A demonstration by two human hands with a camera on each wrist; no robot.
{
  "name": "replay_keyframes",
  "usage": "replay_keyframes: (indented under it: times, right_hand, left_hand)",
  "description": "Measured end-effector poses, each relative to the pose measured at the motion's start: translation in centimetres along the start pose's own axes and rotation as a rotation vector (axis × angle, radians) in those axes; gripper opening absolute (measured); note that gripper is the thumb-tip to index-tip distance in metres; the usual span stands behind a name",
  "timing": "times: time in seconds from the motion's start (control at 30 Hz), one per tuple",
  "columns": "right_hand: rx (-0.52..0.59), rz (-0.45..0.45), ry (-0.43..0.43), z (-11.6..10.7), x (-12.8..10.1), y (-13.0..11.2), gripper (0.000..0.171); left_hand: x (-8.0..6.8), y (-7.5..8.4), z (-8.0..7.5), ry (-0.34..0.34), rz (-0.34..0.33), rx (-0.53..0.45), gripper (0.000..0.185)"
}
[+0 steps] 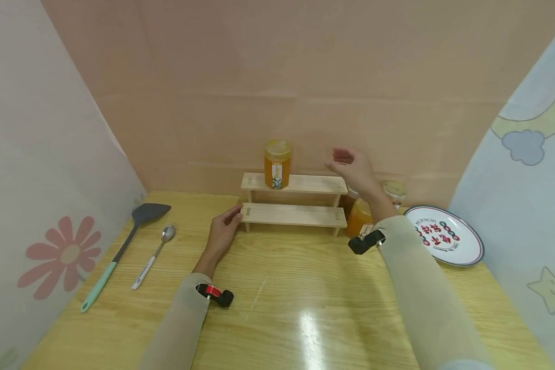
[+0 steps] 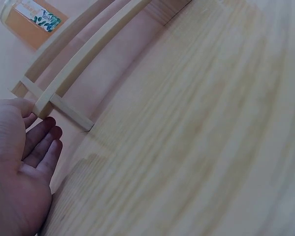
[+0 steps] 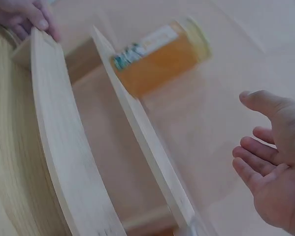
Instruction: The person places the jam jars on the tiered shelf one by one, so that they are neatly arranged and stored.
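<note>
A two-step wooden rack [image 1: 292, 215] [image 2: 83, 46] [image 3: 63, 147] stands at the back of the table. An orange jar with a yellow lid [image 1: 277, 164] [image 3: 159, 56] [image 2: 33, 19] stands on its top step. My left hand [image 1: 224, 229] [image 2: 19, 167] rests against the left end of the lower step, thumb on the wood. My right hand [image 1: 354, 169] [image 3: 270, 167] hovers empty above the rack's right end, fingers relaxed, apart from the jar. Two more jars [image 1: 359, 217] stand right of the rack, partly hidden by my right arm.
A grey spatula with a mint handle [image 1: 120, 250] and a spoon [image 1: 153, 255] lie at the left. A printed plate [image 1: 446, 241] sits at the right. Cloth walls close in the back and both sides. Bare wooden table [image 1: 305, 298] lies in front.
</note>
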State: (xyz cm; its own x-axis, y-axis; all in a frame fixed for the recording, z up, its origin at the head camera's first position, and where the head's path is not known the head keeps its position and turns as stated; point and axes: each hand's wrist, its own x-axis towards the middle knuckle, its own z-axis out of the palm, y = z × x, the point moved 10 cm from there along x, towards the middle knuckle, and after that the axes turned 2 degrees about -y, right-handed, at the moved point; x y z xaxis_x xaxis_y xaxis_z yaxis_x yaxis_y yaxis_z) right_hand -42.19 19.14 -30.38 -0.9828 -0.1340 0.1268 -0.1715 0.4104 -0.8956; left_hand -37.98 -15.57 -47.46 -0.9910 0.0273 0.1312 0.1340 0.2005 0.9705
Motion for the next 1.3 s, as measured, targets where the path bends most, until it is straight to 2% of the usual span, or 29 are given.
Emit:
replay_keyframes:
  times: [0.17,0.27,0.3,0.53,0.67,0.73,0.97,1.13,1.3]
  right_hand:
    - [-0.036,0.033,0.063,-3.5,-1.1,2.3,0.067]
    - [-0.071,0.058,0.087,-5.1,-1.8,3.7,0.069]
    - [-0.09,0.064,0.094,-5.7,-2.0,4.1,0.069]
    - [-0.127,0.096,0.196,-10.3,-4.0,7.2,0.066]
    - [-0.126,0.134,0.242,-12.1,-4.9,8.8,0.07]
    - [-0.128,0.154,0.246,-12.5,-5.2,9.6,0.075]
    - [-0.124,0.193,0.233,-12.9,-5.7,12.4,0.078]
    - [-0.122,0.208,0.19,-12.2,-5.8,14.7,0.082]
    - [-0.08,0.222,0.194,-11.4,-5.7,16.2,0.09]
  left_hand:
    - [-1.1,2.6,-0.1,-0.016,-0.003,0.018,0.041]
    - [-1.3,2.7,-0.2,-0.018,-0.014,0.013,0.041]
    - [-1.3,2.6,-0.2,-0.017,-0.016,0.011,0.041]
    - [0.0,-0.8,-0.2,-0.003,-0.023,-0.02,0.042]
    - [0.1,-1.0,-0.6,0.016,0.004,-0.005,0.041]
    - [0.1,-0.8,-0.8,0.02,0.004,-0.008,0.041]
    - [-1.1,2.1,-0.9,-0.001,-0.02,0.01,0.041]
    - [-1.3,2.3,-0.8,-0.002,-0.017,0.016,0.04]
    - [-1.5,2.7,-0.8,-0.003,-0.014,0.018,0.041]
